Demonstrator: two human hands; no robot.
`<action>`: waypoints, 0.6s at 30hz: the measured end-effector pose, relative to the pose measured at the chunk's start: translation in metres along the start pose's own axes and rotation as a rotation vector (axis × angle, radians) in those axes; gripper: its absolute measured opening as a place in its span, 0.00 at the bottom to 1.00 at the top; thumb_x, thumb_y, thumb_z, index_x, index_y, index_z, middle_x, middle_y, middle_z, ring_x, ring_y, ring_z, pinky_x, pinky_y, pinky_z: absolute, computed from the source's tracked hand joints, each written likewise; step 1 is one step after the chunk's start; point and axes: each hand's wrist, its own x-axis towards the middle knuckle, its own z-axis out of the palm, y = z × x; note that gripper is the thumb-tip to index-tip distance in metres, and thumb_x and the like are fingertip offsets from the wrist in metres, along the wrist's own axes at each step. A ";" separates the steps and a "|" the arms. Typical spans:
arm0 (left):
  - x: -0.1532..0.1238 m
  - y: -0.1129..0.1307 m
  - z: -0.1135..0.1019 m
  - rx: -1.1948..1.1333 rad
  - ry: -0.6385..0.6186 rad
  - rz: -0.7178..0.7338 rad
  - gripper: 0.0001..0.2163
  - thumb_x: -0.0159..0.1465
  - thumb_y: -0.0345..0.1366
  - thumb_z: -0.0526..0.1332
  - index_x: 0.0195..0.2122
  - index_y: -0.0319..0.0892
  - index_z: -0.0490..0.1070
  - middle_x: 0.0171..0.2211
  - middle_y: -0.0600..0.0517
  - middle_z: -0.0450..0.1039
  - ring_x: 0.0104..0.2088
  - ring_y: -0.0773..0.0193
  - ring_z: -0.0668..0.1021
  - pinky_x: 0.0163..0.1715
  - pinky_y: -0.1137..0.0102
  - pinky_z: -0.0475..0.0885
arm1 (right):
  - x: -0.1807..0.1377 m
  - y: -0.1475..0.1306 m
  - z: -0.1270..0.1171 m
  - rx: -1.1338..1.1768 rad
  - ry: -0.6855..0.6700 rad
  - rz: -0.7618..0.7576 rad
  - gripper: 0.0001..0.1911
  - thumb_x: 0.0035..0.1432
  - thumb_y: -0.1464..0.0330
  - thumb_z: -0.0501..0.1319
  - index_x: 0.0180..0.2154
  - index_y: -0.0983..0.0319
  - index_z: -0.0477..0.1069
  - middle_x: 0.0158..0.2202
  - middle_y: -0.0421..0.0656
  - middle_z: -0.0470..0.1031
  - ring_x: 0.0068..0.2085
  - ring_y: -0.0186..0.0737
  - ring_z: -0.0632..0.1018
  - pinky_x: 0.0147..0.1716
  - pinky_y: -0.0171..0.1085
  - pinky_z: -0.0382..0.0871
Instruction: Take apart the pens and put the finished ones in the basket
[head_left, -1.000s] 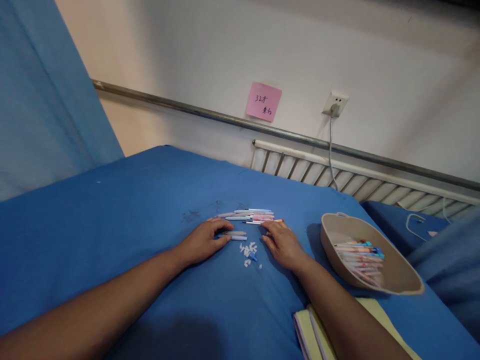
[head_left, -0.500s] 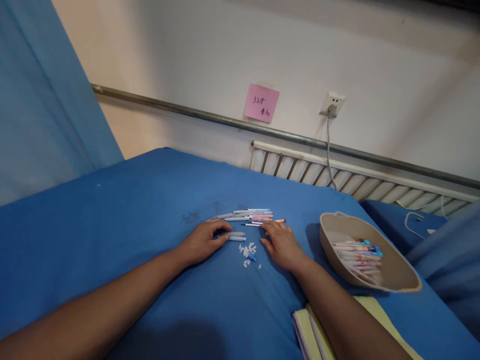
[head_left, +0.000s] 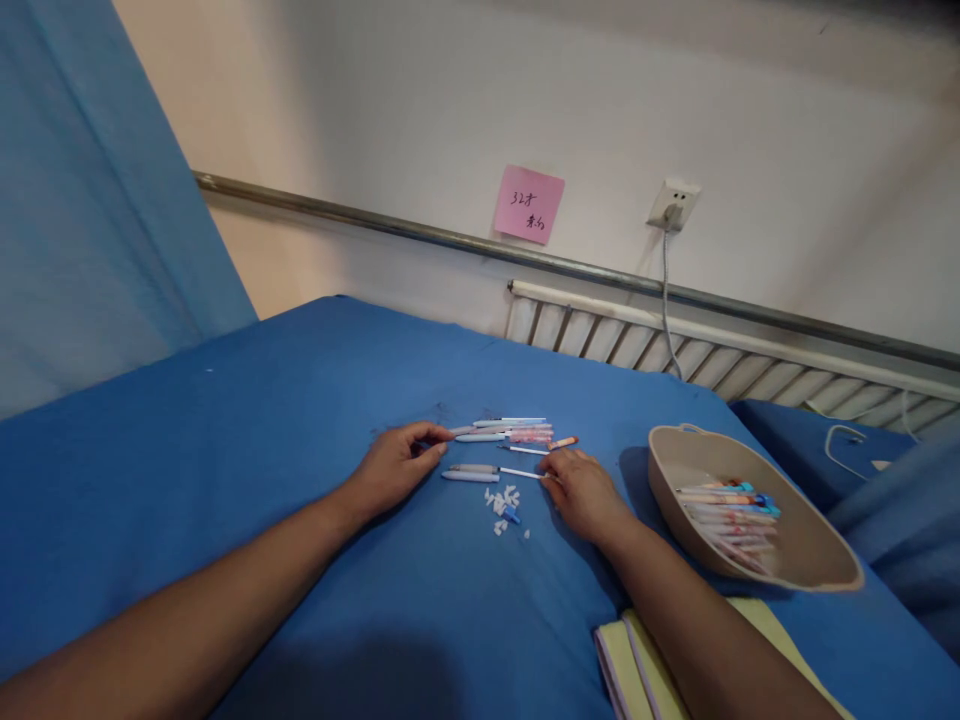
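My right hand [head_left: 589,492] pinches the right end of a thin white pen refill [head_left: 521,473], which lies level with its other end at a grey pen barrel [head_left: 474,468]. A pale blue pen barrel [head_left: 471,477] lies just below. My left hand [head_left: 397,465] rests on the blue cloth, thumb and forefinger slightly apart, forefinger tip at the left end of a row of pens [head_left: 487,436]. Another refill [head_left: 527,450] and a small orange-brown piece [head_left: 564,442] lie near my right fingertips. Small white bits [head_left: 502,500] and a blue piece [head_left: 511,514] lie between the hands.
A beige basket [head_left: 817,545] with several assembled pens [head_left: 727,510] stands at the right. A folded yellow-green cloth [head_left: 630,660] lies under my right forearm. Behind the blue-covered surface [head_left: 337,360] are a radiator [head_left: 600,335], a rail and a plugged socket [head_left: 673,205].
My left hand has moved off the lower barrels, up to the pen row's left end. My right hand has lowered slightly and now has a refill at the grey barrel. The view shifted slightly.
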 end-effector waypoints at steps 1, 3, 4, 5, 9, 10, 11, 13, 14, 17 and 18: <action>-0.001 0.001 0.000 -0.002 -0.001 0.001 0.15 0.56 0.44 0.58 0.38 0.41 0.75 0.35 0.51 0.77 0.34 0.60 0.76 0.37 0.67 0.69 | -0.001 0.000 0.000 -0.004 -0.009 -0.010 0.07 0.60 0.71 0.54 0.40 0.61 0.69 0.40 0.45 0.73 0.42 0.42 0.71 0.42 0.38 0.60; -0.002 0.002 0.001 -0.001 -0.011 -0.003 0.15 0.55 0.44 0.58 0.38 0.41 0.75 0.33 0.51 0.77 0.33 0.60 0.76 0.36 0.67 0.69 | -0.002 0.000 0.000 -0.023 -0.022 -0.026 0.07 0.60 0.71 0.54 0.40 0.61 0.69 0.39 0.45 0.73 0.41 0.42 0.71 0.42 0.37 0.60; -0.003 0.003 0.002 0.002 -0.016 -0.006 0.14 0.55 0.44 0.58 0.37 0.41 0.75 0.33 0.52 0.77 0.32 0.61 0.75 0.35 0.68 0.69 | -0.002 0.000 0.000 -0.036 -0.027 -0.031 0.08 0.60 0.71 0.54 0.39 0.61 0.69 0.39 0.45 0.73 0.41 0.42 0.71 0.42 0.38 0.60; -0.004 0.003 0.003 0.004 -0.024 -0.007 0.14 0.55 0.43 0.58 0.37 0.41 0.75 0.32 0.52 0.77 0.31 0.61 0.75 0.34 0.68 0.69 | -0.002 -0.001 0.000 -0.051 -0.030 -0.031 0.08 0.60 0.71 0.53 0.39 0.61 0.69 0.39 0.45 0.73 0.41 0.42 0.71 0.42 0.38 0.60; -0.005 0.003 0.005 -0.001 -0.044 0.014 0.13 0.56 0.42 0.58 0.36 0.41 0.75 0.31 0.52 0.77 0.31 0.62 0.75 0.33 0.69 0.69 | -0.003 -0.002 0.000 -0.082 -0.047 -0.035 0.08 0.59 0.71 0.53 0.39 0.61 0.70 0.37 0.46 0.74 0.40 0.43 0.72 0.41 0.38 0.60; -0.006 0.002 0.005 -0.005 -0.047 0.022 0.13 0.56 0.42 0.58 0.36 0.41 0.75 0.31 0.52 0.77 0.31 0.62 0.75 0.34 0.69 0.69 | -0.004 -0.002 -0.001 -0.082 -0.051 -0.032 0.08 0.58 0.71 0.53 0.39 0.61 0.70 0.36 0.45 0.74 0.40 0.42 0.72 0.41 0.37 0.60; -0.006 0.001 0.005 -0.008 -0.050 0.027 0.13 0.56 0.41 0.58 0.36 0.41 0.75 0.32 0.52 0.77 0.31 0.62 0.75 0.34 0.69 0.69 | -0.004 -0.002 -0.001 -0.082 -0.055 -0.030 0.08 0.58 0.72 0.53 0.38 0.61 0.69 0.36 0.45 0.74 0.39 0.42 0.72 0.40 0.37 0.60; -0.006 0.000 0.006 -0.015 -0.049 0.032 0.12 0.56 0.41 0.57 0.37 0.41 0.75 0.33 0.52 0.77 0.32 0.61 0.75 0.34 0.69 0.69 | -0.005 -0.003 -0.002 -0.080 -0.060 -0.021 0.09 0.57 0.74 0.53 0.38 0.61 0.69 0.35 0.45 0.75 0.38 0.42 0.73 0.39 0.36 0.60; -0.006 0.000 0.006 -0.020 -0.048 0.034 0.12 0.56 0.41 0.57 0.37 0.41 0.75 0.33 0.52 0.77 0.33 0.61 0.76 0.35 0.69 0.69 | -0.005 -0.003 -0.003 -0.078 -0.060 -0.022 0.09 0.57 0.74 0.53 0.38 0.61 0.69 0.35 0.45 0.75 0.38 0.42 0.73 0.39 0.36 0.60; -0.007 -0.001 0.006 -0.017 -0.066 0.039 0.12 0.57 0.40 0.57 0.37 0.41 0.75 0.33 0.51 0.76 0.33 0.61 0.75 0.35 0.69 0.69 | -0.007 -0.006 -0.005 -0.075 -0.062 -0.034 0.10 0.58 0.74 0.52 0.38 0.61 0.69 0.36 0.45 0.75 0.39 0.42 0.73 0.39 0.36 0.60; -0.008 -0.001 0.006 -0.014 -0.080 0.041 0.12 0.57 0.40 0.57 0.37 0.41 0.75 0.33 0.52 0.76 0.33 0.62 0.75 0.34 0.69 0.68 | -0.007 -0.006 -0.006 -0.075 -0.063 -0.039 0.10 0.59 0.74 0.51 0.38 0.61 0.69 0.36 0.45 0.75 0.39 0.42 0.73 0.40 0.37 0.60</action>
